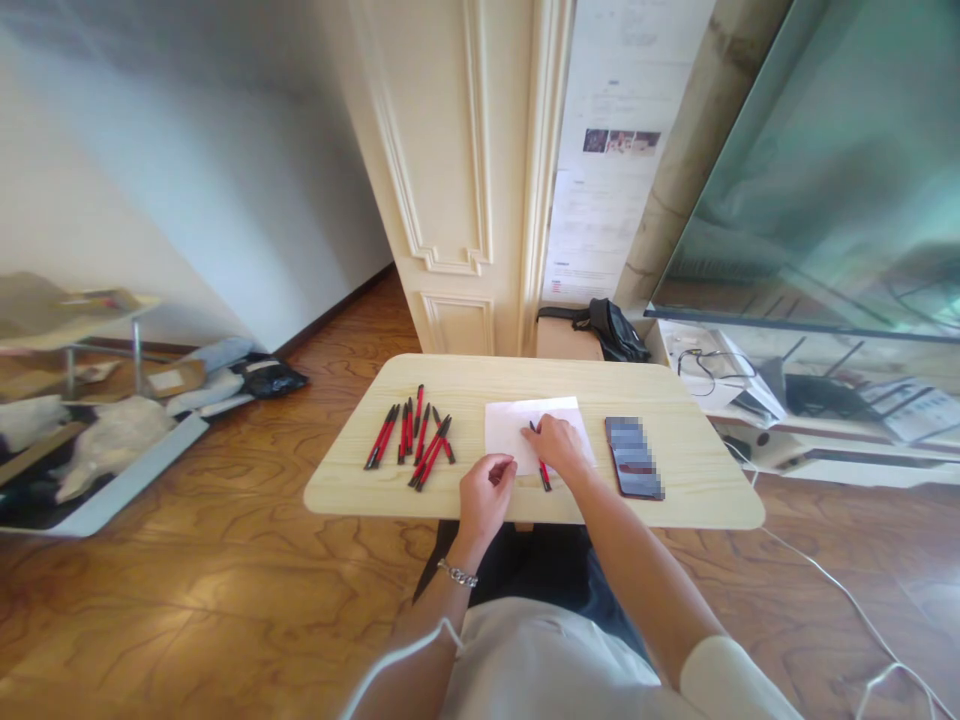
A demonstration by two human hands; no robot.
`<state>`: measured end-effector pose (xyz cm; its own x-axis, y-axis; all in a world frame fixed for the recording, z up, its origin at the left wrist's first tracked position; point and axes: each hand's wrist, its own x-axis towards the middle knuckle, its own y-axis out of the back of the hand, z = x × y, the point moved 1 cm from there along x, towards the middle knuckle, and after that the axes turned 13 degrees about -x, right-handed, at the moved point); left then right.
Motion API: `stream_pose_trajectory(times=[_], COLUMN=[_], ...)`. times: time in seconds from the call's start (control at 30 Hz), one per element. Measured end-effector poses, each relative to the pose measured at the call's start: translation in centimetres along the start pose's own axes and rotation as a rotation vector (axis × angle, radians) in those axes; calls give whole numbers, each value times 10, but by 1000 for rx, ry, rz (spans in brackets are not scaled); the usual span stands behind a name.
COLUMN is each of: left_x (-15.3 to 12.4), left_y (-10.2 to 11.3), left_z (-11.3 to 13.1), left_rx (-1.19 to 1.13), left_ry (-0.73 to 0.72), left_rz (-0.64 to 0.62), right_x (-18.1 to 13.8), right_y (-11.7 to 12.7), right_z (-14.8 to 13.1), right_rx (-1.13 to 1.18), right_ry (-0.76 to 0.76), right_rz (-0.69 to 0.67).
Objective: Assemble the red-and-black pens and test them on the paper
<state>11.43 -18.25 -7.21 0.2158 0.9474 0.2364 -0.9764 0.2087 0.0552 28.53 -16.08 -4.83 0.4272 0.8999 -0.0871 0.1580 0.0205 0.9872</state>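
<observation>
My right hand point(559, 445) rests on a white sheet of paper point(517, 425) on a small light wooden table point(675, 500), its fingers closed around a red and black pen point(543, 474) whose tip touches the paper. My left hand point(486, 492) sits near the table's front edge just left of the paper, fingers curled in, a bracelet on the wrist; whether it holds anything I cannot make out. Several red and black pens point(412, 437) lie in a loose group on the left part of the table.
A dark phone point(634, 457) lies right of the paper. Behind the table stand a cream panelled pillar point(450, 200) and a black bag point(615, 330). Bags and clutter point(150, 400) lie on the wooden floor at left; a white cable point(840, 590) trails at right.
</observation>
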Motion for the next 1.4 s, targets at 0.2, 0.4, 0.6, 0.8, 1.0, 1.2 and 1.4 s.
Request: stream_pose_trajectory(times=[0.2,0.4,0.6,0.8,1.0,1.2,1.4], left_x=[-1,5,13,5,-3,-7,-9], left_y=[-11,-15,-25,-45,-54,-57,-51], left_z=[4,7,15,11,9,13,17], left_rx=[-27,-38,-172,-522,-532,-732,-835], left_ry=[29,59,117,353,386,515,551], left_rz=[-38,-69,-117,-124,-6,6,-35], right_x=[2,6,-9,-30,-32,-32,-34], right_y=[-2,1,8,-3,-6,-15,-11], right_z=[-3,4,8,1,-3,-9,-4], right_rx=[-30,104,876,1261,1189,1291,1448], right_ry=[-8,-4,216,150,62,-6,71], right_rz=[-19,6,-7,-99,61,36,-210])
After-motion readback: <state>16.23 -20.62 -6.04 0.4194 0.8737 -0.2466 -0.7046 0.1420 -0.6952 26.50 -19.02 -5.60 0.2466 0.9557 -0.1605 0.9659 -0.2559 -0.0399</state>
